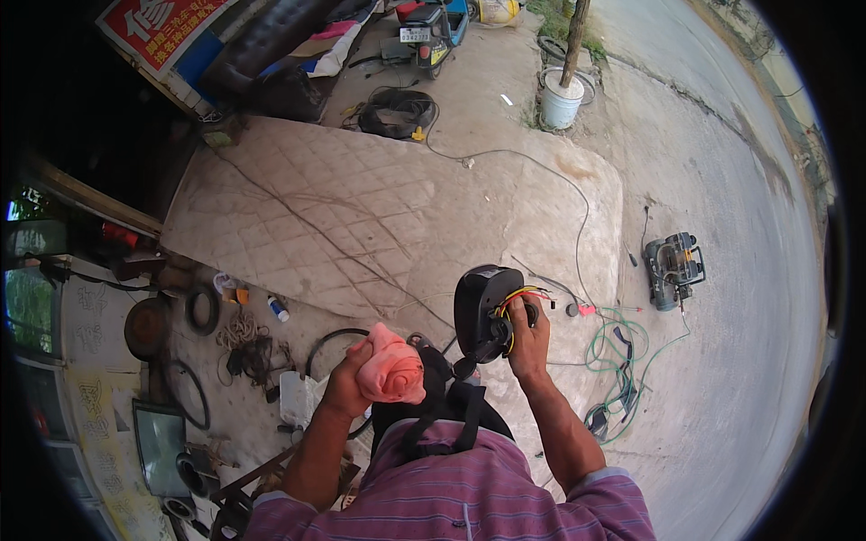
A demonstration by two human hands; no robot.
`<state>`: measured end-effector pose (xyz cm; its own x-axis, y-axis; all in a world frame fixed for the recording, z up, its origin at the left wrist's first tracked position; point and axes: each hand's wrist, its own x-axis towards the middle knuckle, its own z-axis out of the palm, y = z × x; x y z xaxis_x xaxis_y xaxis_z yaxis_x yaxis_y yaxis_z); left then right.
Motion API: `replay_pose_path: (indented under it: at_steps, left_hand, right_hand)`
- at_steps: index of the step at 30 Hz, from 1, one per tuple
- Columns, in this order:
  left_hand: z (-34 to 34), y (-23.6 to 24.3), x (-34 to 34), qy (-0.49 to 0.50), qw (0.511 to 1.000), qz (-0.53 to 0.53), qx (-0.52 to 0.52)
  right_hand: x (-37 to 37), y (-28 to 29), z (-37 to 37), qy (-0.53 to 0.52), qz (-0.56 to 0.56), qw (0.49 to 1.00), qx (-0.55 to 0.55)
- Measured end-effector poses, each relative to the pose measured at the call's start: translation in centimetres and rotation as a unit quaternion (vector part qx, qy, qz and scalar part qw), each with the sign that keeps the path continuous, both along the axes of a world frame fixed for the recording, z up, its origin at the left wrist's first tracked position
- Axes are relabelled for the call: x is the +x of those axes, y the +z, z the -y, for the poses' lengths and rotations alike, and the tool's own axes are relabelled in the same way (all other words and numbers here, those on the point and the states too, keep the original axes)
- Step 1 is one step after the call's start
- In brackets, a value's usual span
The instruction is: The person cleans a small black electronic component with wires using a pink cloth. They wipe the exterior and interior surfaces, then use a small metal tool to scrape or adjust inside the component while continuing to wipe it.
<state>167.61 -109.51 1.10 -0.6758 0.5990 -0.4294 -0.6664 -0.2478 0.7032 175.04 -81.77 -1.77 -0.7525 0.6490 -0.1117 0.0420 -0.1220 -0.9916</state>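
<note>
A bunched pink cloth (391, 365) fills my left hand (343, 386), whose fingers are wrapped round its near side. To the right, my right hand (529, 344) grips a black rounded plastic housing (476, 302) by its right edge, in front of my body. Red and yellow wires (521, 294) with small connectors come out of its open back. The housing looks like a scooter headlight or instrument unit, though its front face is turned away. Cloth and housing are apart from each other.
A black air compressor (677, 270) stands on the right, near a tangled green hose (606, 347). Cables cross the concrete ahead. At left lie tyres (201, 309), rope (239, 332) and a mirror-like panel (160, 446). A white bucket (561, 101) holding a pole and a scooter (433, 36) stand farther off.
</note>
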Motion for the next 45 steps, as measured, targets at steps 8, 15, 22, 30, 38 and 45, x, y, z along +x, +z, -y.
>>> replay_pose_path:
  at_steps: [8,15,22,30,38,45]
  left_hand:
    - [-0.5,-0.9,-1.0,-0.13,0.894,-0.354,-0.241]
    - [-3.3,0.1,-1.6,-0.209,0.928,-0.264,-0.162]
    - [-7.4,2.8,-2.3,-0.234,0.948,-0.194,-0.095]
    - [-9.1,3.6,-1.3,-0.258,0.936,-0.226,-0.075]
    - [-8.0,2.1,-0.6,-0.221,0.957,-0.178,-0.062]
    - [-8.2,2.3,-0.1,-0.246,0.953,-0.169,-0.048]
  right_hand:
    - [0.1,0.9,-0.5,0.011,-0.027,0.992,0.126]
    - [-1.5,4.3,-0.8,0.02,-0.04,0.967,0.252]
    - [-1.0,6.0,-0.9,0.029,-0.007,0.947,0.321]
    - [0.3,6.9,-0.7,0.08,0.022,0.943,0.322]
    - [1.8,8.4,-1.4,0.15,0.007,0.957,0.247]
    - [1.9,9.5,-2.4,0.131,-0.06,0.919,0.368]
